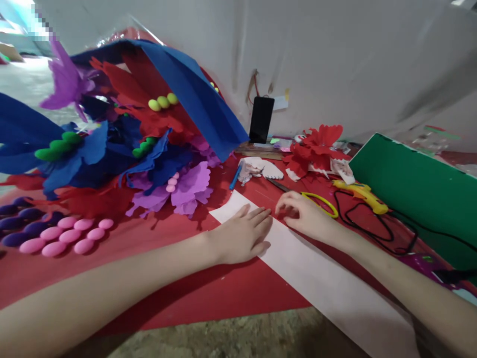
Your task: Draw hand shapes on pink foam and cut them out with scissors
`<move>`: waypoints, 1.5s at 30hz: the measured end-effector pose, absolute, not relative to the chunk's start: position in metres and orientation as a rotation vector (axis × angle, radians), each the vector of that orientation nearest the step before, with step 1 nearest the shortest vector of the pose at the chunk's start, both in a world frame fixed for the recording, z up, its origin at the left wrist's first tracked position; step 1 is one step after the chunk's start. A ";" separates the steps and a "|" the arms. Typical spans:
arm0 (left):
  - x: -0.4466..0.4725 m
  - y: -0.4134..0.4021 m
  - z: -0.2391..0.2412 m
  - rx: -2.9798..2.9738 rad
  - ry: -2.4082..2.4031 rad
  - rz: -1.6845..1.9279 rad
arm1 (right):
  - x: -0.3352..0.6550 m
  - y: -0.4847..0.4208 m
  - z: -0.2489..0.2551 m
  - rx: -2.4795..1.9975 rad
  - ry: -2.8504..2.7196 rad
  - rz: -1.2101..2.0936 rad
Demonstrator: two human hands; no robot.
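Note:
A long strip of pale pink paper (316,266) lies slantwise on the red-covered table, its lower end running past the front edge. My left hand (242,231) rests flat on the strip near its far end, fingers stretched out. Beside the strip's right edge is my right hand (303,216), its fingers loosely curved with a gap between them and the thumb. Nothing shows in its grasp. Just behind the right hand are scissors (323,205) with yellow handles, partly covered by it. White paper cutouts (257,168) and a blue pen (235,176) lie beyond the strip.
Blue, red and purple paper butterflies (192,186) pile up at left, near rows of pink ovals (69,236). A phone (262,119) leans on the wall. At right are red paper pieces (316,146), a yellow glue gun (361,195) with a black cord, and a green board (417,199).

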State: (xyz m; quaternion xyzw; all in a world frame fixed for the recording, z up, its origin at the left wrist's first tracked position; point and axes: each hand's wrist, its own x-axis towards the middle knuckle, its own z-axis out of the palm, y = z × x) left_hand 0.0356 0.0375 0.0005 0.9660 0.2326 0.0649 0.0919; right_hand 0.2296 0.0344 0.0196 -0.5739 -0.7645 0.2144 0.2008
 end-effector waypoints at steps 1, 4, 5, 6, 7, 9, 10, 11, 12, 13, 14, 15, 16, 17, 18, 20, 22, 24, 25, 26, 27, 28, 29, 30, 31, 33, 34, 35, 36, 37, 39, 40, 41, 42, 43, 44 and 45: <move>0.035 0.039 0.000 2.867 0.675 0.184 | 0.228 0.039 0.022 -1.606 -2.150 0.500; 0.034 0.042 -0.004 2.861 0.660 0.183 | 0.218 0.061 0.029 -1.587 -2.213 0.248; 0.034 0.043 -0.005 2.861 0.660 0.190 | 0.213 0.071 0.030 -1.580 -2.236 0.175; 0.034 0.043 -0.007 2.862 0.660 0.199 | 0.207 0.082 0.030 -1.580 -2.253 0.106; 0.034 0.043 -0.008 2.864 0.659 0.209 | 0.201 0.093 0.029 -1.581 -2.265 0.039; 0.034 0.042 -0.009 2.872 0.654 0.231 | 0.188 0.113 0.026 -1.553 -2.317 -0.070; 0.034 0.042 -0.010 2.877 0.647 0.242 | 0.182 0.122 0.023 -1.509 -2.372 -0.112; 0.034 0.042 -0.010 2.882 0.640 0.253 | 0.176 0.129 0.020 -1.447 -2.441 -0.148; 0.033 0.042 -0.009 2.888 0.634 0.266 | 0.172 0.135 0.018 -1.375 -2.514 -0.174; 0.033 0.042 -0.008 2.895 0.630 0.283 | 0.167 0.140 0.015 -1.298 -2.584 -0.192; 0.032 0.042 -0.007 2.901 0.627 0.300 | 0.164 0.145 0.013 -1.226 -2.644 -0.201; 0.032 0.042 -0.006 2.907 0.626 0.317 | 0.161 0.149 0.011 -1.163 -2.690 -0.203; 0.032 0.042 -0.005 2.912 0.626 0.331 | 0.159 0.152 0.011 -1.114 -2.718 -0.199; 0.032 0.042 -0.005 2.917 0.624 0.343 | 0.157 0.154 0.011 -1.076 -2.731 -0.187; 0.032 0.042 -0.004 2.922 0.616 0.353 | 0.155 0.155 0.012 -1.048 -2.730 -0.168; 0.031 0.042 -0.005 2.931 0.595 0.379 | 0.154 0.154 0.016 -1.012 -2.686 -0.109; 0.031 0.042 -0.005 2.918 0.578 0.426 | 0.156 0.148 0.021 -1.012 -2.574 -0.032; 0.031 0.041 -0.005 2.812 0.590 0.521 | 0.161 0.135 0.025 -1.053 -2.378 0.049; 0.031 0.041 -0.004 2.734 0.613 0.580 | 0.164 0.127 0.026 -1.085 -2.249 0.092; 0.032 0.041 -0.004 2.651 0.650 0.642 | 0.169 0.119 0.026 -1.121 -2.103 0.140; 0.032 0.041 -0.004 2.568 0.707 0.705 | 0.174 0.110 0.025 -1.156 -1.950 0.199; 0.032 0.041 -0.004 2.493 0.779 0.767 | 0.180 0.102 0.024 -1.188 -1.809 0.281; 0.033 0.041 -0.004 2.427 0.859 0.825 | 0.185 0.093 0.022 -1.211 -1.686 0.380; 0.034 0.042 -0.005 2.366 0.937 0.880 | 0.189 0.085 0.020 -1.228 -1.575 0.489; 0.034 0.043 -0.005 2.300 1.000 0.929 | 0.192 0.077 0.018 -1.237 -1.483 0.601; 0.035 0.045 -0.006 2.195 1.076 0.990 | 0.196 0.062 0.015 -1.238 -1.339 0.811; 0.035 0.046 -0.005 2.164 1.091 0.999 | 0.195 0.054 0.014 -1.229 -1.282 0.895; 0.036 0.047 -0.005 2.146 1.091 0.991 | 0.194 0.048 0.013 -1.215 -1.235 0.967; 0.036 0.047 -0.004 2.144 1.075 0.964 | 0.192 0.041 0.012 -1.196 -1.195 1.026; 0.036 0.048 -0.003 2.154 1.045 0.919 | 0.190 0.036 0.012 -1.176 -1.165 1.077; 0.036 0.048 -0.001 2.199 0.965 0.801 | 0.186 0.028 0.009 -1.138 -1.135 1.171; 0.036 0.047 -0.001 2.225 0.927 0.742 | 0.185 0.026 0.008 -1.122 -1.136 1.219; 0.036 0.047 -0.001 2.251 0.899 0.695 | 0.184 0.025 0.006 -1.107 -1.144 1.265; 0.036 0.047 -0.001 2.275 0.885 0.662 | 0.184 0.024 0.004 -1.095 -1.154 1.307; 0.036 0.046 -0.002 2.298 0.885 0.640 | 0.184 0.024 0.002 -1.083 -1.166 1.342; 0.036 0.046 -0.003 2.322 0.892 0.621 | 0.185 0.025 0.000 -1.072 -1.175 1.368; 0.036 0.045 -0.003 2.347 0.904 0.601 | 0.186 0.025 -0.002 -1.062 -1.181 1.387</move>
